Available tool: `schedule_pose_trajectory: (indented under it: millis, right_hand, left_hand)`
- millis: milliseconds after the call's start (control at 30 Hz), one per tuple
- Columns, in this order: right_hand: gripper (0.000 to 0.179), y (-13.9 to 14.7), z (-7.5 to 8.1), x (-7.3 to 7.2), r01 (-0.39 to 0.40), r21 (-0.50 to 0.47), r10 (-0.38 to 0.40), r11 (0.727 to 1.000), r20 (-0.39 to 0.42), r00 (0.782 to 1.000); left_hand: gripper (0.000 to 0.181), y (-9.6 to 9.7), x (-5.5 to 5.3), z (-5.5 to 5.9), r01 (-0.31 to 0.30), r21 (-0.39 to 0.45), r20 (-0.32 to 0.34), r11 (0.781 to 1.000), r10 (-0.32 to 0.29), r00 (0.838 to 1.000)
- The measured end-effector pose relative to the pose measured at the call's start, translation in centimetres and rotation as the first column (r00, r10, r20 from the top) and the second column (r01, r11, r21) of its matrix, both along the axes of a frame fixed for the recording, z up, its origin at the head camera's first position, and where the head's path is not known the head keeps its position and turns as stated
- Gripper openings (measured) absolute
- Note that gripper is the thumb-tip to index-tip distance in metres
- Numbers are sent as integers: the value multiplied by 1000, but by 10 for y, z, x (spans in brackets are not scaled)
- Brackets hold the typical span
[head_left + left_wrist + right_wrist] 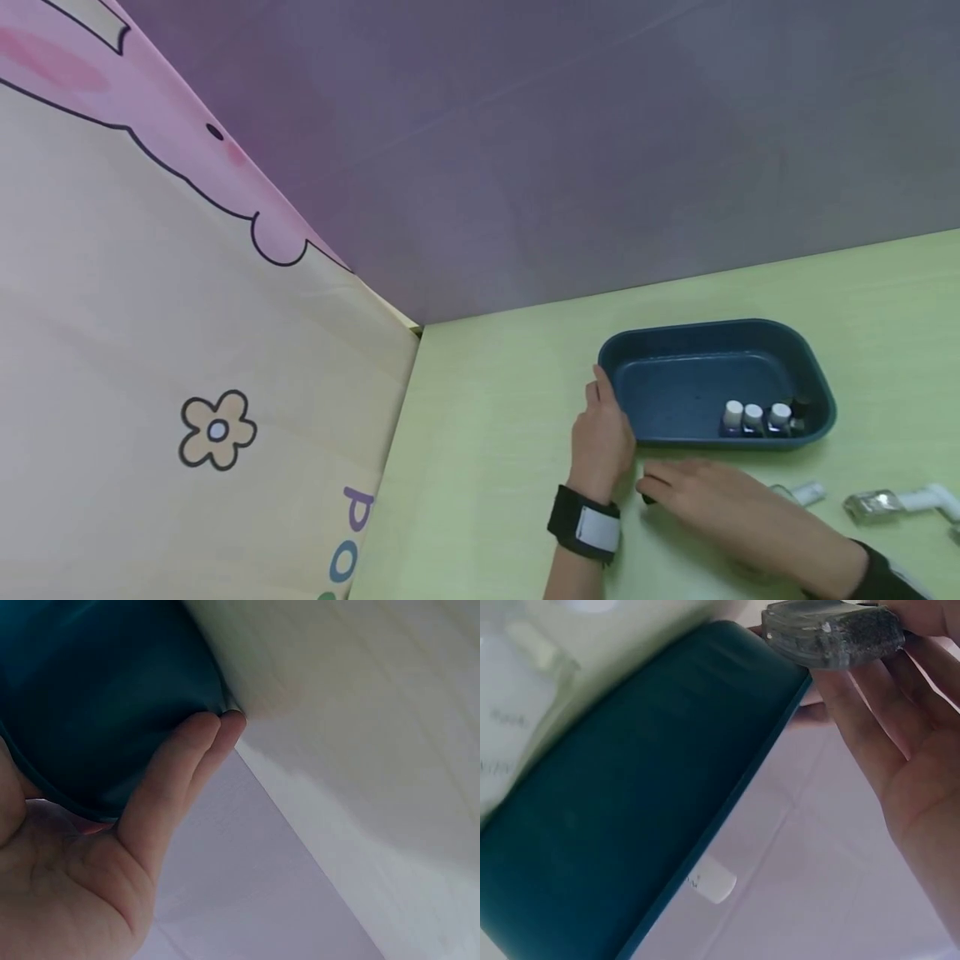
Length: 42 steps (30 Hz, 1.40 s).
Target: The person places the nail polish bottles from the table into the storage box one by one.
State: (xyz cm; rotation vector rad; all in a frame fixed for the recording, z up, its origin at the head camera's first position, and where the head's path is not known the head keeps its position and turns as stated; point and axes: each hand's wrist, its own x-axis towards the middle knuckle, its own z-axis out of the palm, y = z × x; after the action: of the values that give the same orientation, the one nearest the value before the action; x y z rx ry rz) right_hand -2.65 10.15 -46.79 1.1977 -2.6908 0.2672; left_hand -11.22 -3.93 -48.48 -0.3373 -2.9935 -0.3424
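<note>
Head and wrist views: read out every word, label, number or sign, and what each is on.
"po", first letter uncertain: on the pale wall; the green letter after it is cut off.
Print on the white object: too blurred to read.
Mark on the white bottle cap: too small to read.

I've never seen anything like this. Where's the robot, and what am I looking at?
No robot here: these are a person's own two bare hands. The big picture comes from a camera on the head, looking forward and down. The others come from cameras on each wrist.

On the green table sits a blue tray, with three white-capped bottles standing inside. A clear bottle lies outside it, to the right. The left hand touches the tray's end. The right hand holds a small dark bottle, clearest in the right wrist picture.
</note>
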Motion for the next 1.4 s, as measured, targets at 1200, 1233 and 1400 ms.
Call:
schedule_pose_trajectory:
  millis: [1200,1233,1400]
  right_hand:
    - [50,28,16,-8,63,-292,-97,954,-103,990]
    - [38,29,16,-9,77,-299,-109,951,-91,990]
    - [44,30,16,-16,59,-349,-128,935,-176,976]
  left_hand:
    - [65,-1,0,-1,2,17,2,1000,-2,1000]
    - [65,-1,0,-1,2,16,2,1000,-2,1000]
    - [66,-1,-1,-2,-3,11,8,1000,2,1000]
